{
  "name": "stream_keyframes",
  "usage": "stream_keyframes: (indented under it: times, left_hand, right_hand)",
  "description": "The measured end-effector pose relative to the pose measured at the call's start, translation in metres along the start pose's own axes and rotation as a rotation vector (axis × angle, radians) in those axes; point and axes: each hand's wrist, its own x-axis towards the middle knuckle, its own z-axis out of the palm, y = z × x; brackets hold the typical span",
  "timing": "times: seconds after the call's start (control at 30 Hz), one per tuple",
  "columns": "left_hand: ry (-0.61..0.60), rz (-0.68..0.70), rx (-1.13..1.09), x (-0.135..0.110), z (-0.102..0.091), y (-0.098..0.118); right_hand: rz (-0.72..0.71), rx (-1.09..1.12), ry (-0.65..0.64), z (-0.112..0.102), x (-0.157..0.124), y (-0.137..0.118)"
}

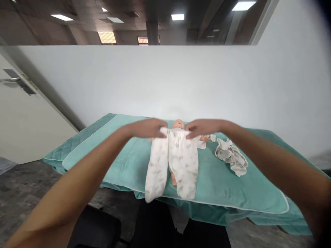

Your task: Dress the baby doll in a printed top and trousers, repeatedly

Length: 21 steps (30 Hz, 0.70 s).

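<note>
A pair of white patterned baby pants (183, 162) hangs by its waist between my two hands, legs pointing down toward me. My left hand (155, 128) is closed on the waist's left corner, and my right hand (200, 128) pinches the right corner. Behind the pants lies a baby doll (178, 124) on its back. Its head shows between my hands, one arm at the right, and a bare leg between the pant legs. The pants hide most of its body.
A crumpled white patterned cloth (231, 156) lies right of the doll. Everything rests on a green padded cover (121, 165) over a table against a white wall (144, 79). A black chair (95, 227) stands at lower left; a door (28, 113) is at far left.
</note>
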Motion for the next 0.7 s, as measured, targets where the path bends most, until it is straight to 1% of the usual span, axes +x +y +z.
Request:
stream_keyframes:
  times: [0.03,0.07,0.1,0.13,0.17,0.23,0.3,0.33,0.4,0.47,0.5,0.57,0.6,0.63,0.67,0.7]
  left_hand:
    - [-0.064,0.043,0.0,0.021,-0.003,0.012]
    - [-0.087,0.08,-0.006,0.039,-0.003,0.022]
    - [-0.052,0.112,-0.023,0.054,0.0,0.032]
    - [0.013,0.14,-0.056,0.066,0.005,0.04]
    - [0.074,0.159,-0.104,0.076,0.012,0.047]
    - [0.176,0.175,-0.222,0.089,0.026,0.055]
    - [0.222,0.174,-0.32,0.094,0.038,0.057]
    - [0.238,0.175,-0.35,0.093,0.043,0.055]
    - [0.255,0.181,-0.382,0.081,0.055,0.048]
    - [0.228,0.167,-0.408,0.057,0.072,0.037]
    - [0.188,0.14,-0.427,0.041,0.082,0.029]
    - [0.087,0.038,-0.456,0.008,0.104,0.014]
    - [0.026,-0.048,-0.475,-0.007,0.114,0.007]
    - [-0.005,-0.132,-0.506,-0.02,0.122,0.0]
    - [-0.002,-0.198,-0.538,-0.029,0.127,-0.007]
    - [0.032,-0.244,-0.565,-0.035,0.131,-0.012]
  right_hand:
    - [0.003,0.049,0.022,-0.015,0.008,-0.013]
    - [-0.009,0.106,0.083,-0.026,0.015,-0.025]
    - [-0.028,0.169,0.157,-0.033,0.021,-0.036]
    - [-0.047,0.231,0.229,-0.036,0.028,-0.045]
    - [-0.065,0.286,0.295,-0.037,0.034,-0.052]
    - [-0.082,0.362,0.387,-0.033,0.046,-0.061]
    - [-0.073,0.385,0.425,-0.028,0.058,-0.062]
    - [-0.066,0.385,0.433,-0.026,0.063,-0.061]
    - [-0.062,0.389,0.462,-0.025,0.073,-0.053]
    - [-0.085,0.412,0.542,-0.028,0.083,-0.038]
    - [-0.102,0.43,0.599,-0.029,0.088,-0.029]
    - [-0.116,0.467,0.706,-0.03,0.095,-0.005]
    - [-0.106,0.485,0.749,-0.028,0.097,0.009]
    - [-0.088,0.5,0.788,-0.023,0.098,0.022]
    - [-0.067,0.507,0.813,-0.016,0.097,0.036]
    - [-0.04,0.507,0.826,-0.007,0.095,0.049]
